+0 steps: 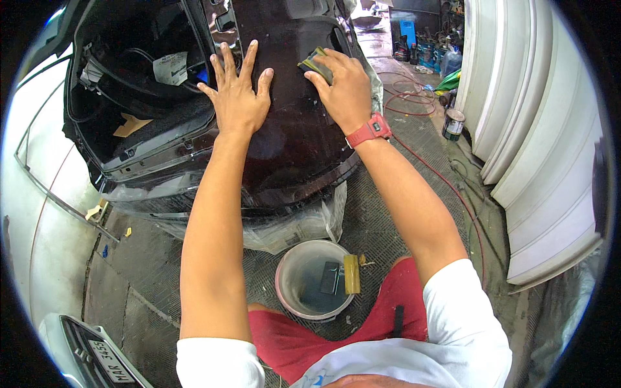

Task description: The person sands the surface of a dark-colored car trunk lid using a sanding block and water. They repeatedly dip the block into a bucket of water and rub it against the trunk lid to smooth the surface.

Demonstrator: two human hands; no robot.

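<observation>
My left hand (243,97) rests on the dark car body (284,123), fingers spread, beside the opening of the rear compartment. It holds nothing. On the rear side panel to its right, my right hand (343,87) is closed around a yellowish sanding block (313,63) with a dark face. The palm and fingers hide much of the block. The panel under both hands looks glossy and dark, with dull smears. A red wristwatch (375,130) sits on my right wrist.
A white bucket (283,299) of cloudy water stands between my knees, with a dark sheet (330,278) inside and a yellow block (352,274) at its rim. Plastic sheeting (294,236) covers the bumper. A red hose (462,194), a can (454,123) and white panels (550,142) are at right.
</observation>
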